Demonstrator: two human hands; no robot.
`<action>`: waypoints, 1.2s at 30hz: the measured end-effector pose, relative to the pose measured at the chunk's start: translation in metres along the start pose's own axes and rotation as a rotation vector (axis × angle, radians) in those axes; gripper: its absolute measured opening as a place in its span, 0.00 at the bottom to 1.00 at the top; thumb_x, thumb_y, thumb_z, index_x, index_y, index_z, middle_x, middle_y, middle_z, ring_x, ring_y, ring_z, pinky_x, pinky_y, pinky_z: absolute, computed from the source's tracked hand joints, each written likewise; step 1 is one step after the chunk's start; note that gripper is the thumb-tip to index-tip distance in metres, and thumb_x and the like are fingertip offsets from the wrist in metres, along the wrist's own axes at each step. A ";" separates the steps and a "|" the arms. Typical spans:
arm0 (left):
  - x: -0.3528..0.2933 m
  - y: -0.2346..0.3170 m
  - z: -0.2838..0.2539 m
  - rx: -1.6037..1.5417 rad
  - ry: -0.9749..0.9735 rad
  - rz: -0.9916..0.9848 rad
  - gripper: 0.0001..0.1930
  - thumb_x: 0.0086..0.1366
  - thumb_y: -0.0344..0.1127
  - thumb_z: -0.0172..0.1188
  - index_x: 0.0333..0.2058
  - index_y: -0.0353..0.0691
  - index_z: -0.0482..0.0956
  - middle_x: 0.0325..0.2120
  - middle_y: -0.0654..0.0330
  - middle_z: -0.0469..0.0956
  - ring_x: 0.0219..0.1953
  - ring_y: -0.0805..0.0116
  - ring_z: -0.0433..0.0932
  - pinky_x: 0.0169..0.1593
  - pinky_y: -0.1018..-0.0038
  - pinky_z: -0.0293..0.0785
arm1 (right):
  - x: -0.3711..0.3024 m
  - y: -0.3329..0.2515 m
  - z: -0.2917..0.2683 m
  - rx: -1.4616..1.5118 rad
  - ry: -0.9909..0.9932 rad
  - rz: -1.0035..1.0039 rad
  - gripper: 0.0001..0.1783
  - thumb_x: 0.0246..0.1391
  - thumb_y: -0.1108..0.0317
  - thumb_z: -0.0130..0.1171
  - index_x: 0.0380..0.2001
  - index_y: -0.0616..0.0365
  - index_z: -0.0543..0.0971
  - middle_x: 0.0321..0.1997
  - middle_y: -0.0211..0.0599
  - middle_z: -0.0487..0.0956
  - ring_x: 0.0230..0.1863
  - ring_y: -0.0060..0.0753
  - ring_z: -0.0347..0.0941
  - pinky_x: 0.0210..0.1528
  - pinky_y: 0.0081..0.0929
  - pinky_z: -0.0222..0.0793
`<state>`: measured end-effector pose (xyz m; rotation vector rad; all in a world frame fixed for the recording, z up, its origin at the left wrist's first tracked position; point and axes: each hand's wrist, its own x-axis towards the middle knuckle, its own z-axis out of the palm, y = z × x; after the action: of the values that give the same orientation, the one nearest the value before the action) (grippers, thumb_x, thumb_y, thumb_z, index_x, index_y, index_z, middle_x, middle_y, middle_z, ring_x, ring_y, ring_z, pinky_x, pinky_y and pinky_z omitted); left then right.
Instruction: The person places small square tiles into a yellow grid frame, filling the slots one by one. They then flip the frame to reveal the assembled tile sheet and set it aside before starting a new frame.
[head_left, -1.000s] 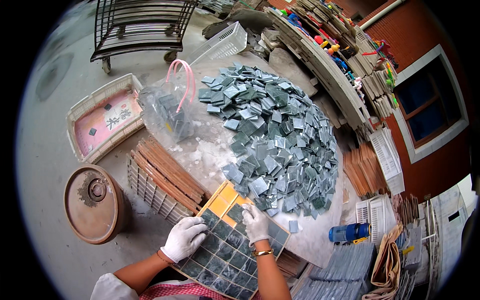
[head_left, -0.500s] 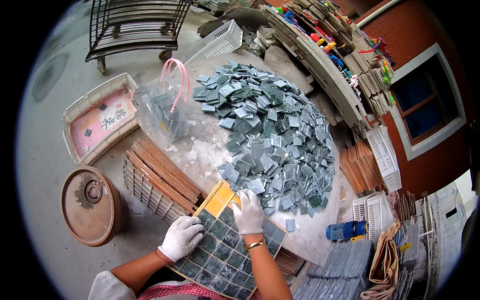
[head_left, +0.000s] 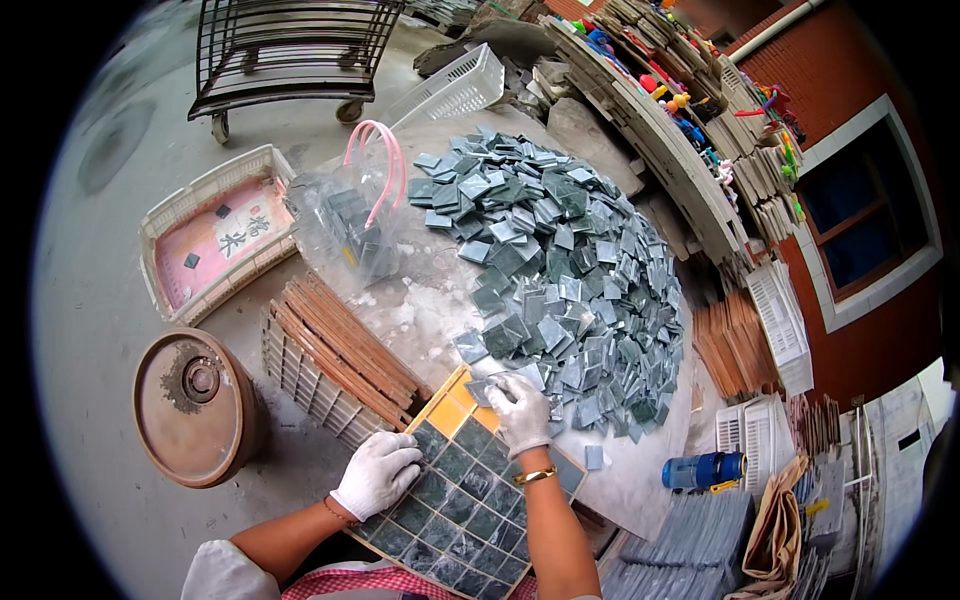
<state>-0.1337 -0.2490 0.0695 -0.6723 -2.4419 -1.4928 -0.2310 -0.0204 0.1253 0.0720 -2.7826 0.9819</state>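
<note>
So, tile (head_left: 480, 391) in right hand (head_left: 522, 414); left hand (head_left: 377, 474) on tray (head_left: 446, 411)

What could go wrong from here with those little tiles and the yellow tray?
The square tile held by the gloved right hand could slip or land crooked. The yellow grid tray might shift if the left hand, resting at its left edge, moved, perhaps jostling the rows of tiles in it. The loose tile heap lies close beyond the tray, so a piece could slide onto it.
</note>
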 end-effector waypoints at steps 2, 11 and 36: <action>0.002 0.001 -0.001 -0.016 -0.010 -0.043 0.11 0.52 0.30 0.63 0.35 0.38 0.79 0.38 0.55 0.76 0.43 0.56 0.75 0.49 0.65 0.71 | 0.000 0.005 0.006 0.261 -0.075 0.179 0.10 0.49 0.69 0.62 0.33 0.66 0.81 0.28 0.32 0.80 0.28 0.23 0.75 0.31 0.20 0.69; 0.077 0.013 0.039 0.220 -0.068 -0.082 0.39 0.46 0.42 0.70 0.56 0.37 0.63 0.52 0.51 0.67 0.55 0.50 0.65 0.56 0.61 0.64 | 0.002 0.027 0.011 0.411 -0.066 0.408 0.10 0.56 0.64 0.57 0.28 0.61 0.77 0.19 0.32 0.75 0.19 0.29 0.69 0.22 0.25 0.62; 0.050 -0.016 -0.004 -1.081 -0.034 -0.807 0.17 0.68 0.41 0.51 0.48 0.36 0.71 0.37 0.63 0.74 0.41 0.75 0.73 0.39 0.77 0.75 | 0.001 -0.002 0.021 -0.269 -0.295 -0.060 0.24 0.48 0.61 0.63 0.48 0.61 0.74 0.51 0.48 0.71 0.50 0.50 0.71 0.51 0.37 0.69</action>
<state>-0.1855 -0.2449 0.0786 0.2714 -1.7848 -3.1378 -0.2351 -0.0349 0.1102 0.2810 -3.1322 0.6173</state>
